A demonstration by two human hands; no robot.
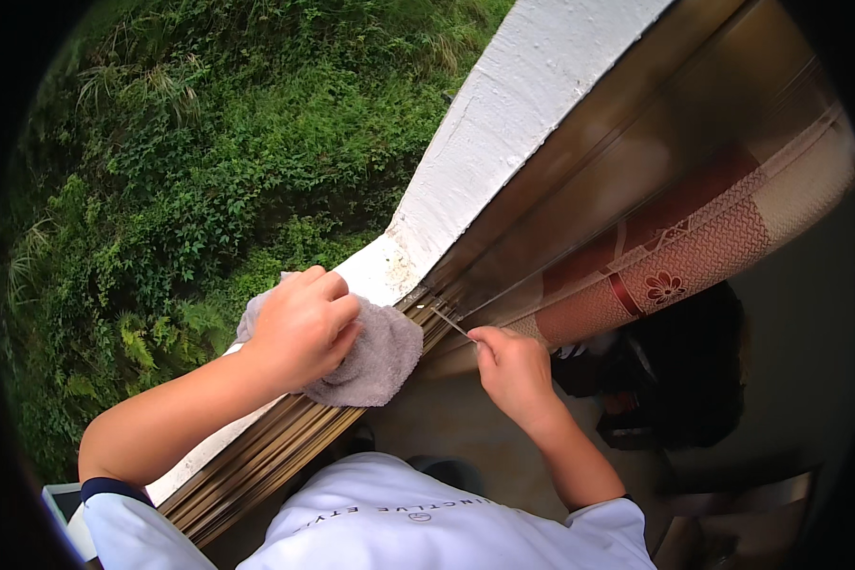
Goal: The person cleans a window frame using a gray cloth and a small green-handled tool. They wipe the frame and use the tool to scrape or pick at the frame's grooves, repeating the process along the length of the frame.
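Note:
My left hand (303,331) holds a grey terry cloth (385,356), bunched under its fingers, on the window sill and the metal window track (271,449). In my right hand (513,370) is a thin metal rod-like tool (452,323), pinched between thumb and fingers. Its far tip reaches the track's upper end, near the corner where the track meets the sliding window frame. A small pale speck lies beside that tip. What kind of tip the tool has cannot be told.
White-painted masonry (513,121) borders the track, with green shrubs (206,157) outside. On the right are the brown window panes (613,142) and a patterned red and beige curtain (719,249). Dark objects (677,370) stand in the shaded room beneath the curtain.

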